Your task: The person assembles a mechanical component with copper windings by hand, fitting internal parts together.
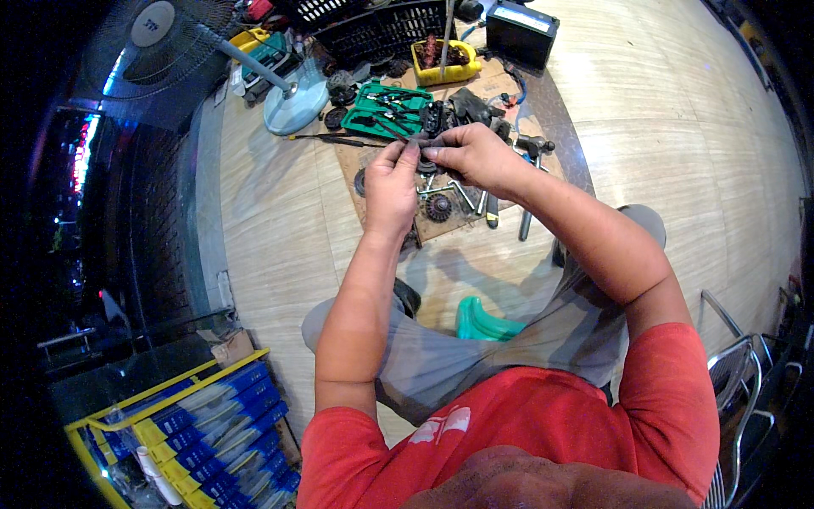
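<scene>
My left hand [391, 182] and my right hand [476, 158] meet over a cardboard sheet [429, 231] on the floor. Fingers and thumbs of both are pinched together around a small dark part, mostly hidden and too small to name. Just below the fingertips lie a dark round toothed part [438, 207] and bent metal keys [464, 196]. Beyond my hands sits an open green tool case [363, 103] with black-handled tools in it. To the right of my right hand are a hammer [536, 144] and a dark-handled tool [526, 222].
A yellow cut-open container [465, 71] of dark parts stands at the back, near a black battery [521, 36] and a black plastic crate [373, 38]. A standing fan [295, 102] is at far left. Blue bins on a yellow rack [182, 392] stand lower left; something green [480, 322] lies between my legs.
</scene>
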Tool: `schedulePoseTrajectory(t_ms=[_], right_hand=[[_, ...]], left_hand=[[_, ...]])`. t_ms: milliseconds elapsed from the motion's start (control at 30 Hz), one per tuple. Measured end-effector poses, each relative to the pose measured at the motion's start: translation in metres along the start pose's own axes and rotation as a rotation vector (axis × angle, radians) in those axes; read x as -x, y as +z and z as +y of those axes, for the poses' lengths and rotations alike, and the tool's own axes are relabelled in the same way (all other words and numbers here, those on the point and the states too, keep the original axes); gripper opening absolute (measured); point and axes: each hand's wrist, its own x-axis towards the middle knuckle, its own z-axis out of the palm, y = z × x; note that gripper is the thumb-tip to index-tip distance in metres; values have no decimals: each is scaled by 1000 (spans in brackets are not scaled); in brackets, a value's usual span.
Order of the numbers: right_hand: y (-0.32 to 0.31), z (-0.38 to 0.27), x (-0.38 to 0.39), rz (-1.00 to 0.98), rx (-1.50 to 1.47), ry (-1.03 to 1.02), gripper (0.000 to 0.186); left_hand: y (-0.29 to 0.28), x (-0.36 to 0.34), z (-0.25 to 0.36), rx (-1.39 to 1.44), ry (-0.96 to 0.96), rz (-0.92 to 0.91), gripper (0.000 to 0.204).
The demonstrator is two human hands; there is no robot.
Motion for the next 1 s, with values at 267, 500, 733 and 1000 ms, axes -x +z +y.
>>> schedulePoseTrajectory(t_ms=[267, 500, 733, 1000], right_hand=[[-1, -6, 2, -22, -4, 75, 17], [-4, -6, 2, -95, -617, 289, 9], [-11, -7, 3, -131, -646, 210, 9], [-26, -29, 7, -46, -99, -53, 18]], left_hand=[[-2, 2, 2, -747, 407, 127, 11], [1, 1, 8, -813, 590, 103, 11], [4, 3, 16, -825, 714, 53, 20], [-10, 6, 27, -489, 174, -112, 26]])
